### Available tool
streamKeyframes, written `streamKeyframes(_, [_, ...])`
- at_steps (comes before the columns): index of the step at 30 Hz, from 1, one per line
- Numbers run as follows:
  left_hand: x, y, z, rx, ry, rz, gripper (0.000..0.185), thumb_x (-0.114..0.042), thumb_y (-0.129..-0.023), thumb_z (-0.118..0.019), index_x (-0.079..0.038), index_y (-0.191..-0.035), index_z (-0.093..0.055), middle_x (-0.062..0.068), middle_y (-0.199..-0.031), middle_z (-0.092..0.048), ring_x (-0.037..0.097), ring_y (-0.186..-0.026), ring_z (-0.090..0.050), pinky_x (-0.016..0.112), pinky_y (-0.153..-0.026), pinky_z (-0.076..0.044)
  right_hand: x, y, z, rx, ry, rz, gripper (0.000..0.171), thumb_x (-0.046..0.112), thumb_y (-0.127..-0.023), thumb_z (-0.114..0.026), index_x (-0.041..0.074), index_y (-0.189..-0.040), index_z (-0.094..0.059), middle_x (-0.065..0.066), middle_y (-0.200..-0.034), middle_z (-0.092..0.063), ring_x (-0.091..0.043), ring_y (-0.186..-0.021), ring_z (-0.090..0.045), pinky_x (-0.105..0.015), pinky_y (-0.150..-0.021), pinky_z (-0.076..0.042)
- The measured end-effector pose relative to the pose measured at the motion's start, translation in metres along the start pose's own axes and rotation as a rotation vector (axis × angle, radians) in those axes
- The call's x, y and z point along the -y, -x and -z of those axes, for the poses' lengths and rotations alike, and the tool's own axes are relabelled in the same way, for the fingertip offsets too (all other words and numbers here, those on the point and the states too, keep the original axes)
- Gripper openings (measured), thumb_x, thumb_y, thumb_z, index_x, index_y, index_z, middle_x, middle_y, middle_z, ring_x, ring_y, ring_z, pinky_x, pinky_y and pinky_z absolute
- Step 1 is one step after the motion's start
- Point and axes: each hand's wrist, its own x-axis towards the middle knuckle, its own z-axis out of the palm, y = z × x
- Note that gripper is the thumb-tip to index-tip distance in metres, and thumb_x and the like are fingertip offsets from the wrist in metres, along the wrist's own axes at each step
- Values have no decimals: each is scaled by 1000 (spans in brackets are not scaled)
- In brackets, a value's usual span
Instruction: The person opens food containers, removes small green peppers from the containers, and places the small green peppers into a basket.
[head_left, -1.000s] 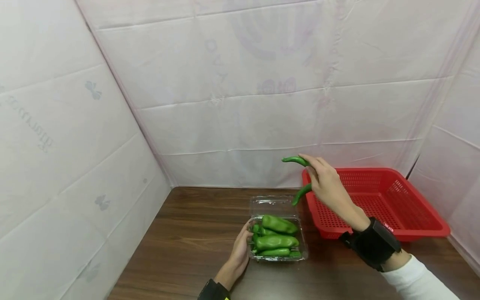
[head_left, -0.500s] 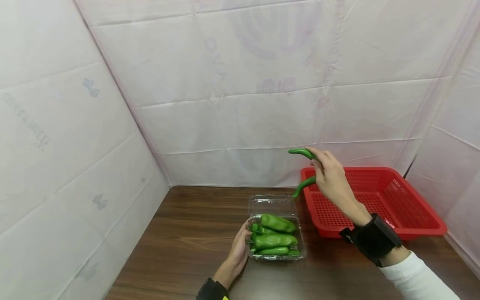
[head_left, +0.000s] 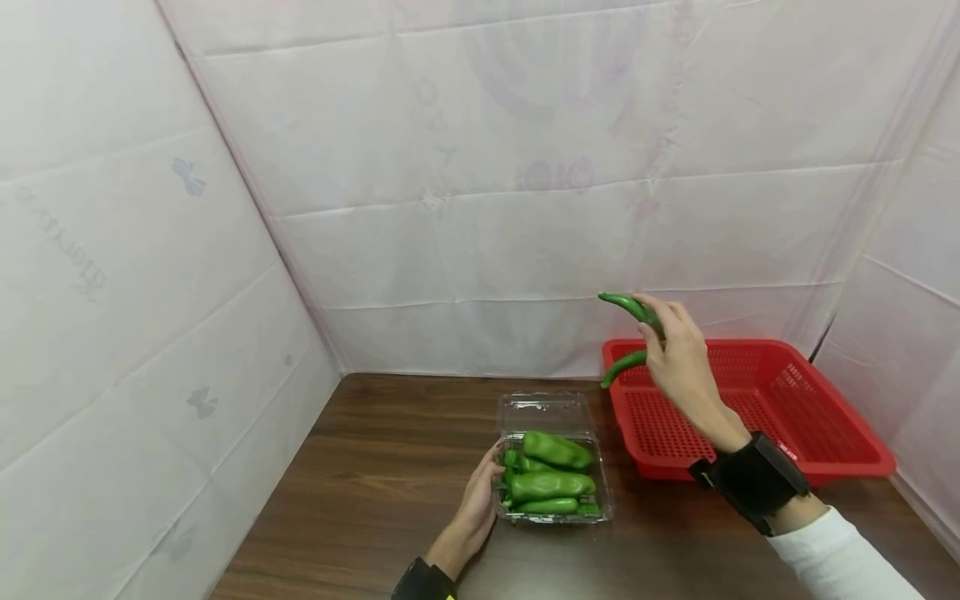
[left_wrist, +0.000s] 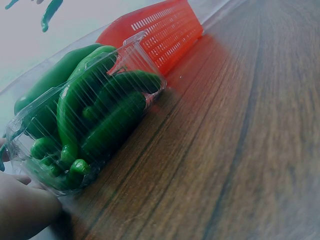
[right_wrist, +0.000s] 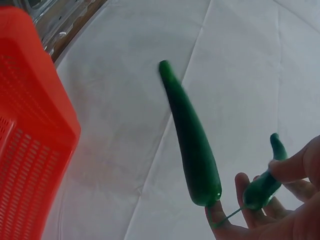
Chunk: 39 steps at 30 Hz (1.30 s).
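Note:
My right hand (head_left: 681, 367) holds two long green chili peppers in the air over the left side of the red basket (head_left: 840, 400). The upper pepper (head_left: 628, 306) and the lower pepper (head_left: 624, 367) stick out to the left. In the right wrist view, one pepper (right_wrist: 192, 142) hangs by its thin stem from the fingers, while thumb and fingers pinch the other pepper (right_wrist: 265, 189). On the table, my left hand (head_left: 474, 502) grips the left end of a clear plastic clamshell box (left_wrist: 37, 107). Several green peppers (head_left: 551, 483) lie inside it.
The box's transparent lid (head_left: 546, 412) is folded back, away from me. Perforated walls surround the basket, which stands right of the box on the brown wooden table (head_left: 390, 467). White sheeting (head_left: 465, 250) encloses the table at the back and both sides.
My right hand has moved right and slightly up with both peppers, further over the basket. My left hand and the box have stayed in place.

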Motion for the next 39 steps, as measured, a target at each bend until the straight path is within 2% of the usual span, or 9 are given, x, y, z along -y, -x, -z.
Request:
streamKeyframes(7, [2, -1, -2, -4, -7, -7, 65, -16, -98, -39, -5, -161, -26, 22, -169, -19, 46, -157, -3, 66, -126, -1, -2, -2, 8, -8, 2, -14, 43, -2, -97, -62, 6, -139, -60, -26, -124, -58, -39, -96, -61, -13, -67, -44])
streamKeyframes(14, [0, 0, -1, -12, -1, -15, 67, -14, -97, -39, -3, -161, -25, 23, -169, -17, 46, -157, -2, 65, -127, -1, -8, -3, 8, -18, 10, -34, 43, -1, -97, -62, 7, -139, -60, -26, -123, -58, -39, -97, -61, -15, -69, -44])
streamKeyframes(18, [-1, 0, 0, -12, 7, -8, 68, -15, -97, -40, -3, -161, -24, 23, -170, -15, 46, -157, 0, 64, -127, 0, -14, -3, 9, -17, 21, -52, 45, -2, -97, -63, 7, -141, -59, -26, -123, -57, -40, -98, -61, -22, -69, -47])
streamKeyframes(23, [-1, 0, 0, -10, 15, -11, 67, -14, -97, -40, -3, -161, -24, 23, -170, -15, 46, -158, -2, 63, -127, -1, -23, -2, 10, -22, 39, -61, 46, -3, -96, -63, 5, -141, -57, -28, -123, -57, -43, -100, -60, -46, -72, -52])
streamKeyframes(26, [-1, 1, 0, -11, 14, -11, 67, -14, -97, -39, -3, -161, -25, 23, -170, -15, 45, -158, -2, 63, -127, 0, -28, 0, 9, -27, 38, -67, 45, -5, -95, -62, 4, -139, -57, -29, -122, -56, -45, -99, -59, -54, -75, -52])
streamKeyframes(33, [-2, 1, 1, -17, 4, -12, 67, -15, -98, -40, -3, -161, -24, 23, -170, -15, 47, -157, 0, 65, -126, 1, -48, 8, 0, -1, 42, -111, 42, -5, -96, -60, 0, -138, -56, -32, -122, -55, -49, -100, -58, -61, -79, -49])
streamKeyframes(39, [1, 0, -1, -20, -9, 4, 66, -17, -98, -40, -4, -161, -26, 23, -170, -15, 48, -157, 2, 69, -124, 2, -76, 20, -10, 68, 76, -132, 41, -4, -98, -58, -3, -138, -53, -35, -123, -54, -50, -100, -56, -61, -74, -47])
